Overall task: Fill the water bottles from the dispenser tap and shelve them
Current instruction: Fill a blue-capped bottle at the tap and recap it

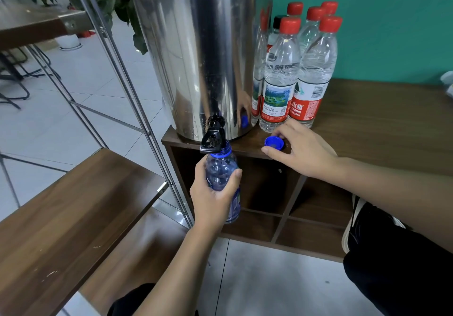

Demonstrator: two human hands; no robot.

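A tall steel water dispenser point(196, 53) stands on the corner of a wooden cabinet point(382, 129). Its black tap point(213, 133) juts over the edge. My left hand point(212, 199) grips a blue-tinted bottle point(221, 171) upright, its open mouth right under the tap. My right hand point(297, 150) rests on the cabinet top, its thumb and fingertips pinching the bottle's blue cap point(274, 143), which lies there open side up. Several clear bottles with red caps point(297, 70) stand to the right of the dispenser.
Open cubby shelves point(269, 193) sit below the cabinet top. A metal-framed rack with wooden boards point(73, 205) stands to the left. My knee and shoe point(367, 230) are at lower right. A teal wall rises behind the bottles, and potted plants stand beyond the rack.
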